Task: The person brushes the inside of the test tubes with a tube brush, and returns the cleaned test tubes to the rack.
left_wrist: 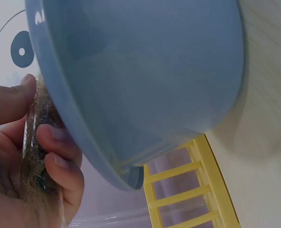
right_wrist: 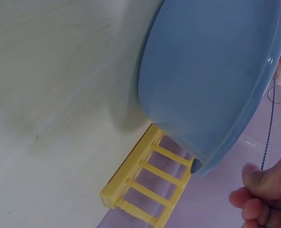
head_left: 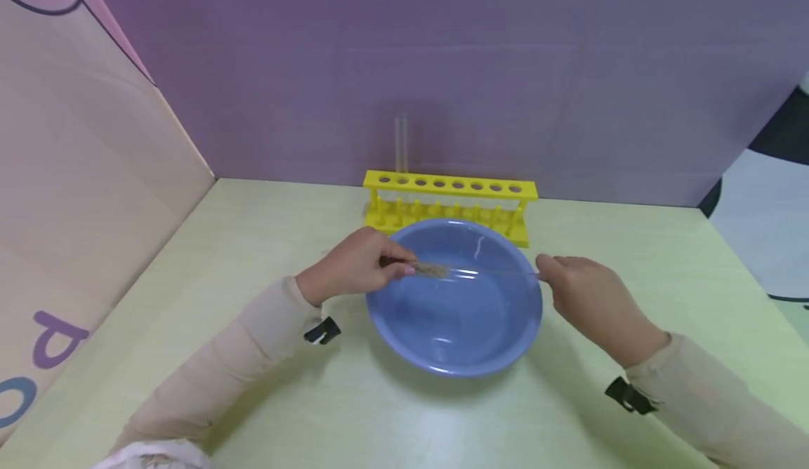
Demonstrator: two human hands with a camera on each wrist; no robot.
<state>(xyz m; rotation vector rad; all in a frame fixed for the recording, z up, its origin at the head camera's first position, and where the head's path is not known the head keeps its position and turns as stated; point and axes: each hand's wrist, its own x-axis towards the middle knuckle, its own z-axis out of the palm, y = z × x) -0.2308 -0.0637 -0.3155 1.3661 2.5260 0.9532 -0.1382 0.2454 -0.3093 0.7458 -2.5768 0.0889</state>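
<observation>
Over the basin, my left hand [head_left: 357, 262] grips a clear glass test tube [head_left: 464, 272], its fingers and thumb wrapped round the glass. The brown bristles of a test tube brush [left_wrist: 38, 142] show inside the tube. From the tube's round mouth [right_wrist: 276, 94] the brush's thin twisted wire handle [right_wrist: 268, 133] runs out to the right. My right hand [head_left: 584, 297] pinches that wire between thumb and curled fingers, just past the basin's right rim. Beneath both hands stands a blue plastic basin [head_left: 449, 321].
Behind the basin is a yellow test tube rack [head_left: 451, 185], partly hidden by the basin's rim. Another glass test tube [head_left: 401, 142] stands upright in it near the left end. A purple wall [head_left: 474, 90] closes off the back of the pale table [head_left: 265, 230].
</observation>
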